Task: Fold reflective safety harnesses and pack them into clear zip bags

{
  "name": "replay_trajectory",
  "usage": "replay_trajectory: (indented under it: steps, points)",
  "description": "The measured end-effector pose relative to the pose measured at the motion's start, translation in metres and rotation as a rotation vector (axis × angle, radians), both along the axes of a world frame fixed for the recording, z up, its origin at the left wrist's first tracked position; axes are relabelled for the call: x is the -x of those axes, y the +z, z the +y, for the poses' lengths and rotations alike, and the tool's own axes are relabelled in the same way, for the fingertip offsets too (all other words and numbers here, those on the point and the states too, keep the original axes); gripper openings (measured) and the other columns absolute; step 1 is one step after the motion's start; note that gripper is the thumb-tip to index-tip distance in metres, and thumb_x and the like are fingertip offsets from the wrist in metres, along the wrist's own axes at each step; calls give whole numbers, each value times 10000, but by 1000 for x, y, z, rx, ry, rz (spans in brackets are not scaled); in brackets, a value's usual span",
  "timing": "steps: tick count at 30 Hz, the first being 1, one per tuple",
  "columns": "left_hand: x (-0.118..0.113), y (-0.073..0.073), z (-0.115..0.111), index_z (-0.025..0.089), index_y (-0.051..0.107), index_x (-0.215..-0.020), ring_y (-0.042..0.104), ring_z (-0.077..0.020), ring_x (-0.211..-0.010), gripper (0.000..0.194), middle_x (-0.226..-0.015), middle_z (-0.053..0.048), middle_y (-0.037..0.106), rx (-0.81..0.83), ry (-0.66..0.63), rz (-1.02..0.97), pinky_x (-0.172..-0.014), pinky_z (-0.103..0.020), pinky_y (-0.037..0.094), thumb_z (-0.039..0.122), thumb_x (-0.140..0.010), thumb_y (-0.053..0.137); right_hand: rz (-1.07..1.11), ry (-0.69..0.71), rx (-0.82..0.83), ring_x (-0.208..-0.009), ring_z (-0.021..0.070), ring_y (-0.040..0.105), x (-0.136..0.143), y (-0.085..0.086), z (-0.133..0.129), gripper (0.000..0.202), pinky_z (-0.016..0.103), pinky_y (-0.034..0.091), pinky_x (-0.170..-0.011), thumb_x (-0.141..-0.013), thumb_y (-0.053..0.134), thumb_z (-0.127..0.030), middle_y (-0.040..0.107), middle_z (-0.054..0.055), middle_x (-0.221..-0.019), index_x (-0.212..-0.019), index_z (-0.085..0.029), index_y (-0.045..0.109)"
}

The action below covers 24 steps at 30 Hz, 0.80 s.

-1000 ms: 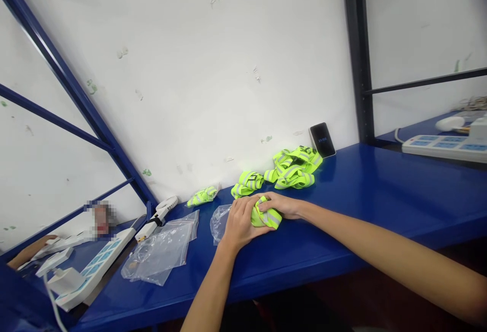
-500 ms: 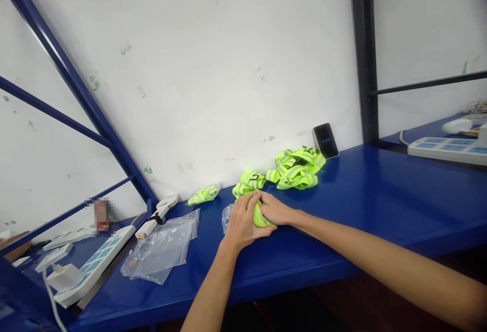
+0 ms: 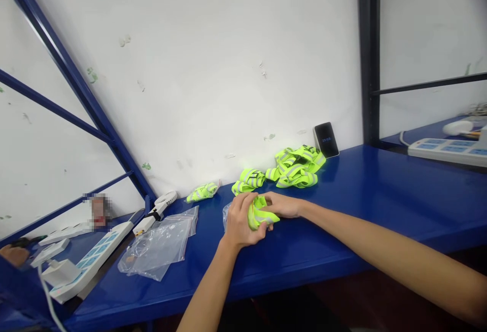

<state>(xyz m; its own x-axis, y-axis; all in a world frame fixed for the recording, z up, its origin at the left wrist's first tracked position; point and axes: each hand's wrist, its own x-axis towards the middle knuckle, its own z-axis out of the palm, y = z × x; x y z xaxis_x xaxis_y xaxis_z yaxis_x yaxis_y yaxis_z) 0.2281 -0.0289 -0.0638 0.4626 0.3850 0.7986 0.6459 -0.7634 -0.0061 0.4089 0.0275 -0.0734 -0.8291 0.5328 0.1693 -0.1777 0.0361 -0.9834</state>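
Between my two hands is a folded bundle of neon-yellow reflective strap (image 3: pixel 261 213) with silver stripes. My left hand (image 3: pixel 239 220) is wrapped round its left side, thumb at the lower front. The fingers of my right hand (image 3: pixel 283 205) press into the bundle's right side, their tips partly hidden. A crumpled clear plastic bag (image 3: pixel 225 215) shows just left of my left hand. Behind the hands lie a smaller coil of the same strap (image 3: pixel 249 179) and a larger loose heap (image 3: pixel 299 169). Farther left, a bagged yellow strap (image 3: pixel 203 192) rests by the wall.
Flat clear zip bags (image 3: pixel 163 245) lie on the blue table (image 3: pixel 365 200), left of my hands. Beyond them are a small white fan (image 3: pixel 166 199) and a white power strip (image 3: pixel 91 263). A phone-like device (image 3: pixel 326 139) leans on the wall behind the heap.
The strap bundle has turned and shows more of its striped folds. My right hand has shifted slightly right, off the left fingers, uncovering the bundle's top.
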Motion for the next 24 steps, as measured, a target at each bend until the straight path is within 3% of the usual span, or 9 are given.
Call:
replay_trajectory:
  steps: [4,7,12,15,18,21,24]
  points:
    - [-12,8,-6,211,552,-1137,573,-289,-1018,442,-1088,-114,603,76,131,29,-894,-435,473,410,-743,577,-79,-155,-123,-418,112,574,10,4,-2,314,203,480,-365,-726,719,-348,629,-5,-617,-928,-124,631]
    - [-20,16,-10,216,565,-1091,563,-288,-968,384,-1035,-101,600,118,200,122,-857,-432,461,389,-748,580,-98,-206,-133,-429,116,575,12,6,-1,169,201,474,-371,-680,685,-242,619,-15,-576,-799,-133,633]
    - [-32,25,-14,227,573,-1062,537,-307,-959,352,-988,-99,592,139,261,309,-833,-450,438,378,-744,594,-81,-237,-115,-478,116,573,13,-2,0,112,203,472,-410,-599,613,-126,619,-20,-571,-709,-140,627]
    - [-28,28,-14,222,576,-1073,543,-298,-949,355,-987,-101,599,158,217,354,-853,-452,431,413,-774,568,-122,-262,-57,-445,111,566,15,-3,-8,139,198,466,-387,-613,584,-135,608,-21,-562,-744,-143,627]
    - [-11,27,-12,219,564,-1133,561,-269,-974,370,-1044,-97,616,150,95,326,-876,-420,433,418,-826,506,-139,-256,20,-426,105,562,15,4,-15,173,213,496,-393,-680,591,-191,603,-24,-582,-847,-157,617]
    - [9,18,-8,203,521,-1202,566,-261,-1039,403,-1123,-109,615,40,-41,156,-904,-416,443,368,-836,486,-100,-77,195,-519,128,634,8,13,-12,233,291,576,-518,-786,588,-346,645,13,-736,-929,-161,586]
    - [21,8,-3,192,485,-1231,562,-265,-1070,435,-1139,-121,607,-58,-60,-22,-921,-428,455,335,-822,514,-58,45,274,-666,173,698,-2,17,-5,303,326,594,-620,-777,659,-390,636,23,-851,-955,-167,559]
